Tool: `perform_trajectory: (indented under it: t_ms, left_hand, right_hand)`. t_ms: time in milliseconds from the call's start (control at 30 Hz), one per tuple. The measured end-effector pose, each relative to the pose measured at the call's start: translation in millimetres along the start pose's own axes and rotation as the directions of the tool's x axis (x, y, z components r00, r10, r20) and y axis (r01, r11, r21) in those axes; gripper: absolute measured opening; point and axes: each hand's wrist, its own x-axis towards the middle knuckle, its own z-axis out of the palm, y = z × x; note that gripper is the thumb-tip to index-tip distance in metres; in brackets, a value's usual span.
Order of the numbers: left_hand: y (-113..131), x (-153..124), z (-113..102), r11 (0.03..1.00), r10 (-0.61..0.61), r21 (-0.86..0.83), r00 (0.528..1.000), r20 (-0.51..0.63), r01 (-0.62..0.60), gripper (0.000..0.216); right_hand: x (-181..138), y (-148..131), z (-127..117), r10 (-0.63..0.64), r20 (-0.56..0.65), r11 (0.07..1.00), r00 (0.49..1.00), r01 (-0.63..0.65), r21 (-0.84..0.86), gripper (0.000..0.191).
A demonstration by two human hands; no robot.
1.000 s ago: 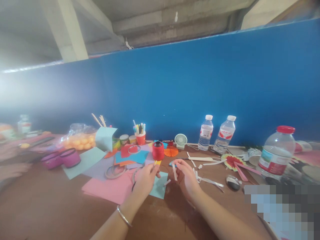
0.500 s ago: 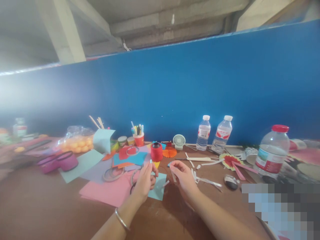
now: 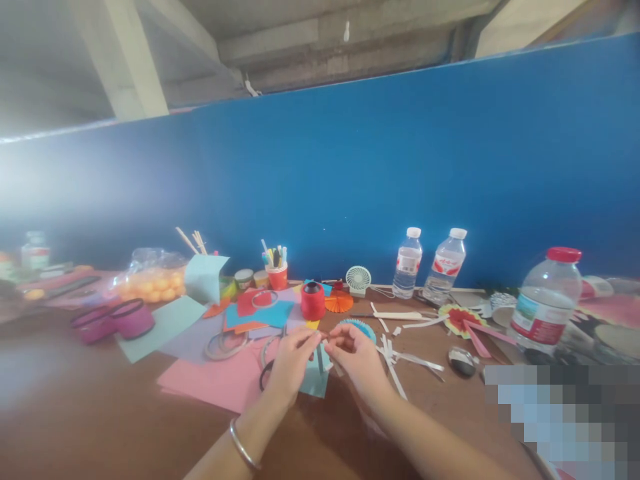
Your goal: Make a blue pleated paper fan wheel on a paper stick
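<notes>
My left hand (image 3: 294, 363) is closed in a pinch, its fingertips almost meeting those of my right hand (image 3: 356, 360). A narrow grey-blue strip (image 3: 321, 360) hangs below the left fingertips. The right thumb and forefinger are pressed together too; a pale bit shows under them, but what they grip is too small to make out. Under the hands lies a light blue paper sheet (image 3: 314, 383). A blue pleated paper disc (image 3: 361, 327) sits just beyond the right hand. Loose white strips (image 3: 395, 377) lie to its right.
Pink paper (image 3: 200, 383), tape rolls (image 3: 225, 350) and a red spool (image 3: 313, 303) lie left and behind. Farther back stand a cup of pens (image 3: 277, 277), a small fan (image 3: 359, 281) and water bottles (image 3: 407, 267). A computer mouse (image 3: 463, 362) and large bottle (image 3: 543, 307) are at right.
My hands have come together; the right moved left and the left rose slightly toward it. The blue pleated disc now shows beyond the right hand, along with more of the white strips.
</notes>
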Motion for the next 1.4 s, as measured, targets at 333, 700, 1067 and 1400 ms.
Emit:
perform_trajectory:
  t_ms: [333, 700, 1067, 1400]
  left_hand:
    - [-2.6, -2.9, 9.0, 0.972, -0.094, -0.214, 0.996, -0.003, 0.092, 0.022]
    - [0.7, -5.1, 8.2, 0.988, -0.072, -0.136, 0.997, 0.033, 0.076, 0.022]
    - [-0.9, -5.0, 9.8, 0.984, -0.081, -0.157, 0.997, 0.019, 0.083, 0.020]
    - [2.8, -5.9, 10.3, 0.985, -0.089, -0.146, 0.996, 0.024, 0.091, 0.021]
  right_hand:
    - [-5.9, -3.5, 6.5, 0.009, -0.150, 0.999, 0.989, -0.015, -0.038, 0.026]
    - [-1.5, -4.4, -1.5, -0.028, -0.149, 0.995, 0.989, 0.013, -0.102, 0.027]
    - [-2.0, -4.5, -0.2, -0.028, -0.151, 0.997, 0.988, 0.016, -0.078, 0.027]
    - [-2.4, -6.4, 1.0, -0.033, -0.151, 0.997, 0.988, 0.023, -0.072, 0.021]
